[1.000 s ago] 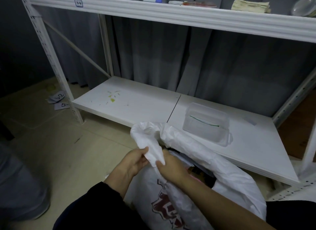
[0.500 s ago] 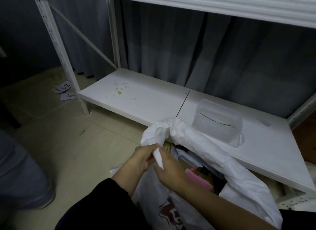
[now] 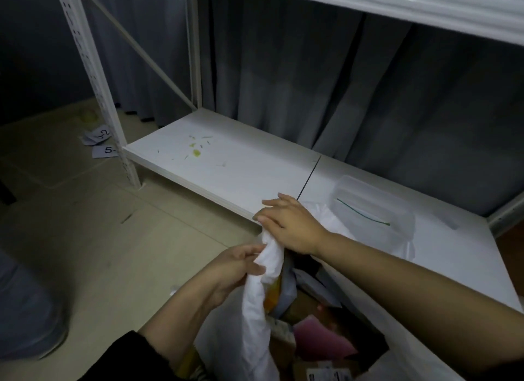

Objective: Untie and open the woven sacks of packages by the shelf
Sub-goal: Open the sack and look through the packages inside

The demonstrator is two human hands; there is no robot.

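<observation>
A white woven sack [image 3: 256,309] stands open in front of the low white shelf [image 3: 243,168]. My left hand [image 3: 235,270] grips the bunched near rim of the sack from the left. My right hand [image 3: 289,224] holds the top of that same bunched rim, thumb and fingers wrapped over it. Inside the mouth I see several packages [image 3: 320,332]: a pink one, grey mailers, a yellow one and brown cardboard with a label. The far side of the sack lies against the shelf edge.
A clear plastic box [image 3: 374,210] with a green line stands on the shelf board right of my hands. Numbered paper slips [image 3: 100,142] lie on the floor by the shelf's left post [image 3: 99,91]. Grey curtains hang behind. A grey shape [image 3: 25,309] sits at lower left.
My right hand has risen along the sack rim to its top, and the mouth has spread wider, showing more packages. The view has tilted down and moved closer.
</observation>
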